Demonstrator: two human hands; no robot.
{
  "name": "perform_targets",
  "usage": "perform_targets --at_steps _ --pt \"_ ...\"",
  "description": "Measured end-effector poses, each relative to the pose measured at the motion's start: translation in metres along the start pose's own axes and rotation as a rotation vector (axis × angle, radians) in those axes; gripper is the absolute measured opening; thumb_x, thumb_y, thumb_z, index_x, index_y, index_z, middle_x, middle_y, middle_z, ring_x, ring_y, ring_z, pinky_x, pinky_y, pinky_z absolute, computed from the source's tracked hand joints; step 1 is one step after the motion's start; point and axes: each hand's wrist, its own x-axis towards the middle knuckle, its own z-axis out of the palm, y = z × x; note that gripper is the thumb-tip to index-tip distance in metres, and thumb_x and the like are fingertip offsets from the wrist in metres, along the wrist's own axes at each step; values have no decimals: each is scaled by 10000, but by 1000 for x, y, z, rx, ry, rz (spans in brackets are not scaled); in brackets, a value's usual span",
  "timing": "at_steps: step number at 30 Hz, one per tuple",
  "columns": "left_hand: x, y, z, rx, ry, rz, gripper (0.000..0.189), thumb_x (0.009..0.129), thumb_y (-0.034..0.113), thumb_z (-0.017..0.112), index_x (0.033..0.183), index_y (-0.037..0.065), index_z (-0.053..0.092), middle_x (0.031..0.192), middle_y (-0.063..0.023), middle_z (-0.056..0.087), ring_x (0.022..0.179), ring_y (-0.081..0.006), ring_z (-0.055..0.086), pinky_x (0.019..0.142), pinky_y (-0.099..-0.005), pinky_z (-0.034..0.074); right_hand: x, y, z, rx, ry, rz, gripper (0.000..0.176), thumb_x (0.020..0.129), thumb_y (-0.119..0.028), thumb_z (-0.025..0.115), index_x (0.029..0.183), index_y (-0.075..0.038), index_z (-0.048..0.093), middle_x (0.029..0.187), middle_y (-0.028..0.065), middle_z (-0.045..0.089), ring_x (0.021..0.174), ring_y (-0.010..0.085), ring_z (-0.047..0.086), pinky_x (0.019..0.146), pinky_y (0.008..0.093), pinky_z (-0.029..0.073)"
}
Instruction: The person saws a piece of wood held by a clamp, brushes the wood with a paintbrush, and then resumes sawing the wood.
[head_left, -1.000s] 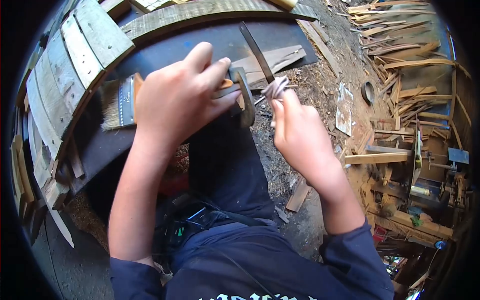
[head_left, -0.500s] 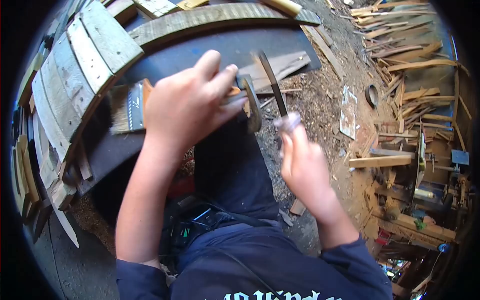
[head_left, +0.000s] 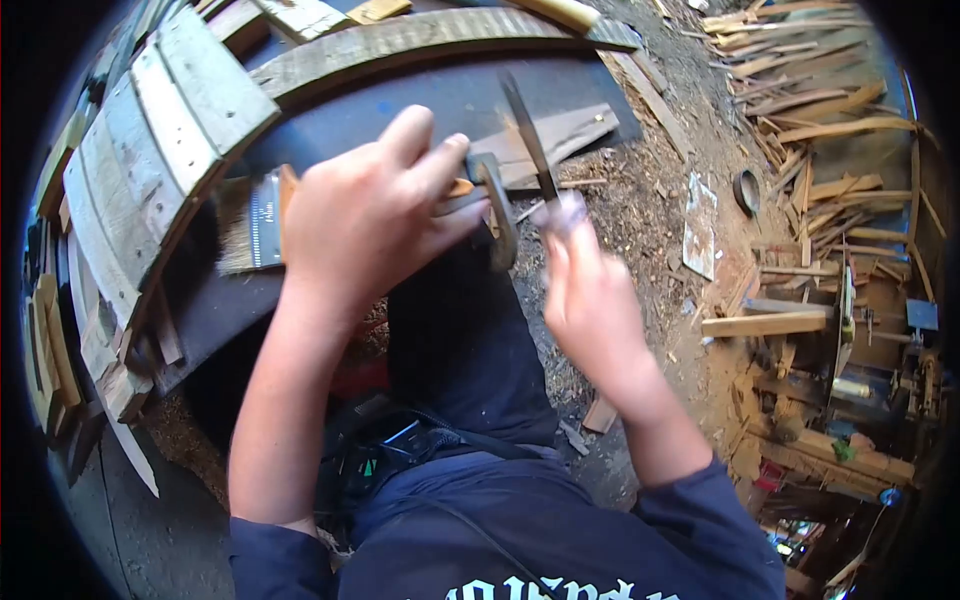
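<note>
My left hand is closed around the handle of a wide paintbrush, whose pale bristles and metal ferrule stick out on the left. The handle's orange end shows past the fingers, right at a curved metal clamp. My right hand grips a long, thin, dark file-like tool, pointing up and away just right of the clamp. Motion smears the right fingers and the tool's grip. Below the left hand lies a dark tabletop.
Curved slatted woodwork covers the table's left side, and a curved plank crosses its back. A loose board lies near the right corner. Wood chips litter the ground; stacked timber offcuts line the right.
My right hand has shifted left and slightly upward with the file-like tool, bringing it closer to the clamp. My left hand and the paintbrush have barely moved.
</note>
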Motion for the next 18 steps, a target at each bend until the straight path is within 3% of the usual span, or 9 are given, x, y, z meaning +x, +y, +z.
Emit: perform_targets --at_steps 6,11,18 --pt "-1 1 -2 -7 -12 -9 463 749 370 912 1143 155 797 891 -13 604 679 -210 688 587 -367 562 -21 9 36 105 194 -44 216 1053 -111 580 1217 26 545 765 269 699 708 487 714 592 573 557" --pt "0 1 -1 7 -25 13 439 808 410 853 1130 124 768 947 -41 592 715 -232 709 599 -382 566 13 8 24 62 126 -69 170 1057 -112 583 1145 26 538 741 273 692 687 478 713 587 567 559" --pt "1 2 -3 19 -12 2 420 817 418 852 1118 143 752 909 -43 578 695 -246 700 596 -386 563 -27 24 46 67 165 -52 324 1056 -118 572 1322 59 521 785 285 715 708 475 724 593 560 575"
